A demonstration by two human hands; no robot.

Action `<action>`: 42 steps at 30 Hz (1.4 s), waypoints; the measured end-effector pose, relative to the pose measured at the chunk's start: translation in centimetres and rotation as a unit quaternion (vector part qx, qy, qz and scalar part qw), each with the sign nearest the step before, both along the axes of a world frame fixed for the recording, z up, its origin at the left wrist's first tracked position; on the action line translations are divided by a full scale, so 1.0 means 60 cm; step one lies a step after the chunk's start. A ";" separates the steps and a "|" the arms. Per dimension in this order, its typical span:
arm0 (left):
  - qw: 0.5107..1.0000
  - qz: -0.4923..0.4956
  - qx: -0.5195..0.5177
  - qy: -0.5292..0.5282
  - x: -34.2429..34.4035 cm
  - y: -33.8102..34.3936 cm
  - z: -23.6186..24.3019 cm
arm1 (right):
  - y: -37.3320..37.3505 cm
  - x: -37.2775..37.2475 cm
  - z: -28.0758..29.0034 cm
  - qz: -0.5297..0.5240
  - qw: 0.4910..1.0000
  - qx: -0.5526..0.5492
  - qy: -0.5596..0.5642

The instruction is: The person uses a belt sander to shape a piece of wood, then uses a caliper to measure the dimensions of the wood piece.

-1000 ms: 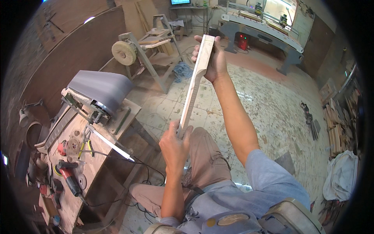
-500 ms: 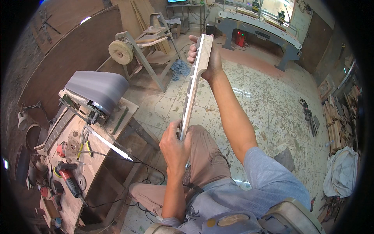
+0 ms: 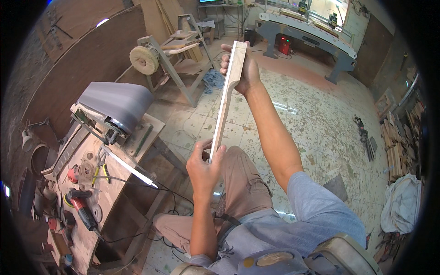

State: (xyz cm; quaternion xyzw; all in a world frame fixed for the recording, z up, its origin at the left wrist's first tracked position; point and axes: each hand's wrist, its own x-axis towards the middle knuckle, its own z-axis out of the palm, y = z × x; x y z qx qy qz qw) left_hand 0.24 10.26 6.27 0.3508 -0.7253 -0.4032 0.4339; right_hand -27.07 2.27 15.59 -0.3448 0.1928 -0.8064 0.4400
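A long, narrow pale wooden piece (image 3: 236,68), wider at its top with a curved step and a white strip along one edge, is held lengthwise in front of me. My right hand (image 3: 248,73) grips the wide upper end from behind, fingertips showing past its left side. My left hand (image 3: 205,165) is closed on the narrow lower end, thumb along its right side. Below it are my bent legs in brown trousers (image 3: 243,178).
At left are a belt sander (image 3: 114,103) and a bench (image 3: 105,201) with angle grinder (image 3: 82,208), pliers and cords. Behind stand a buffing wheel (image 3: 142,59) on a wooden frame and a grey machine (image 3: 302,34). Wood offcuts (image 3: 396,142) line the right wall.
The piece and both hands have shifted slightly leftward, and my right arm is a little lower-left than a second ago. Both hands keep their grip.
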 end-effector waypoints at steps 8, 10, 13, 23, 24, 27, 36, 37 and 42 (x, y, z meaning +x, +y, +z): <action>1.000 0.003 -0.009 0.022 0.003 -0.018 -0.009 | 0.006 0.009 0.014 -0.052 0.997 0.031 0.043; 1.000 0.005 -0.005 -0.019 0.007 -0.024 -0.006 | 0.008 0.009 0.018 -0.090 0.993 0.052 0.050; 0.999 0.000 0.005 -0.035 0.016 -0.039 -0.010 | 0.019 0.032 0.033 -0.101 0.990 0.070 0.062; 0.925 -0.238 0.176 0.237 0.002 -0.120 -0.021 | 0.037 0.087 0.136 0.031 0.973 -0.131 0.185; 0.911 -0.245 0.202 0.264 -0.001 -0.118 -0.020 | 0.032 0.093 0.143 0.032 0.967 -0.140 0.209; 0.901 -0.265 0.217 0.266 -0.006 -0.131 -0.035 | 0.016 0.119 0.167 -0.076 0.958 -0.115 0.253; 0.875 -0.349 0.155 0.297 -0.019 -0.141 -0.044 | -0.001 0.205 0.221 -0.218 0.850 -0.081 0.473; 0.872 -0.355 0.157 0.300 -0.017 -0.141 -0.042 | -0.003 0.211 0.221 -0.223 0.845 -0.078 0.480; 0.878 -0.330 0.158 0.309 -0.012 -0.144 -0.033 | -0.012 0.227 0.234 -0.245 0.818 -0.070 0.516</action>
